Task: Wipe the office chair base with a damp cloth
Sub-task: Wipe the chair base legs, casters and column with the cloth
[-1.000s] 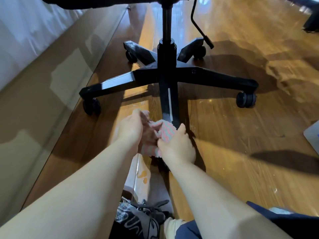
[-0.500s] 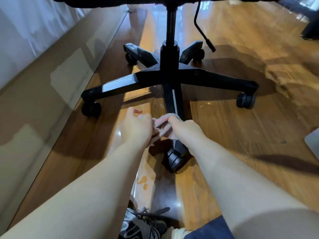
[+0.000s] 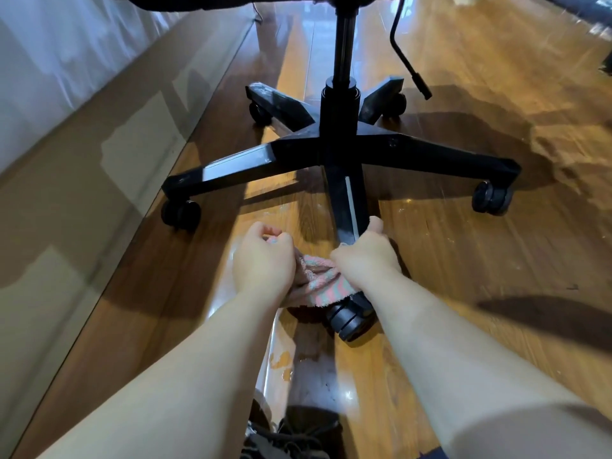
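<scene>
Wall (image 3: 49, 71) fills the upper left of the frame, and wooden floor (image 3: 463, 260) spreads from it to the right edge. The black chair base (image 3: 390, 144) stands on that floor in the upper middle, its five legs spreading from the column (image 3: 341, 104).

Leftmost of the wheels is the left caster (image 3: 180, 212), well apart from the hands. In the centre comes the left hand (image 3: 263, 260), fingers (image 3: 261, 231) curled tight on one bunched end of the pink-and-grey striped cloth (image 3: 318, 283). The cloth runs rightwards across the outer end of the near leg (image 3: 347, 200), just above the near caster (image 3: 349, 318), which pokes out below its frayed edge. Right of that, the right hand (image 3: 367, 256) grips the other end, its fingers wrapped under where I cannot see them and its thumb lifted against the leg's right flank. Far right sits the right caster (image 3: 491, 198).

The next stroke hangs on this, I'd say: the near leg's long axis runs straight up the frame from the hands to the hub, while the cloth lies crosswise over it like a strap. The rest of this leg lies above the fingers, toward the column. The right hand is nearer, touching the leg; the left sits just beside it. Sliding both up together with the cloth taut looks the natural way.
</scene>
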Demonstrator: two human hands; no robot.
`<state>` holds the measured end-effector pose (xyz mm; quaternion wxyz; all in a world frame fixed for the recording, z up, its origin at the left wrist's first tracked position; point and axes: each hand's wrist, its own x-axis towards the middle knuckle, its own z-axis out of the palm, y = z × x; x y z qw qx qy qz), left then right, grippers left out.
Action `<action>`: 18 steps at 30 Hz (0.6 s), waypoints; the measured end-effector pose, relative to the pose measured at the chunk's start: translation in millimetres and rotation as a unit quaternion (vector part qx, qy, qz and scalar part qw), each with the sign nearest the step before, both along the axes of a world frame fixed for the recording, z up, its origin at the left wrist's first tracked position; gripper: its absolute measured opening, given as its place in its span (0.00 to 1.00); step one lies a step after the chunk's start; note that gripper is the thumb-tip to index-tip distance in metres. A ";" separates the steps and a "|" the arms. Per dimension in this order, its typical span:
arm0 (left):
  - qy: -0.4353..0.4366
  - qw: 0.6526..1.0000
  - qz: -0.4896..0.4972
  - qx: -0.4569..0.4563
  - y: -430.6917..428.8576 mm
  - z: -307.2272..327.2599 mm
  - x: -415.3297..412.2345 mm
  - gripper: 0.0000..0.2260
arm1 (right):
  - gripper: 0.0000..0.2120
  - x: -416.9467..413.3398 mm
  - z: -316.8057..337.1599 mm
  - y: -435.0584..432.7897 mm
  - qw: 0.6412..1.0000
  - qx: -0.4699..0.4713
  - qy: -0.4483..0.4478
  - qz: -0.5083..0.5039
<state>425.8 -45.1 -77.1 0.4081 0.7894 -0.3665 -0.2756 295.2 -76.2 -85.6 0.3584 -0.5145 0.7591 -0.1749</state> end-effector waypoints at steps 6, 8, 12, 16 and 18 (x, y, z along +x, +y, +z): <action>-0.061 0.989 -0.123 0.057 -0.6 0.8 -4.8 0.09 | 0.33 -11.2 20.8 -30.1 0.996 0.076 -0.023 -0.040; -0.105 0.964 -0.212 0.119 -4.4 2.7 -9.2 0.12 | 0.38 -16.1 30.7 -46.5 0.995 0.079 -0.034 -0.056; -0.098 0.959 -0.215 0.159 -6.7 0.6 3.3 0.23 | 0.38 -17.2 29.7 -55.1 0.994 0.072 0.081 -0.033; 0.020 0.963 -0.233 0.132 -9.2 -2.8 16.9 0.13 | 0.36 -25.6 2.2 -39.3 0.986 0.003 0.163 -0.018; 0.047 0.975 -0.196 0.096 -12.5 -3.6 19.3 0.12 | 0.35 -32.0 -5.0 -34.6 0.982 -0.035 0.186 0.004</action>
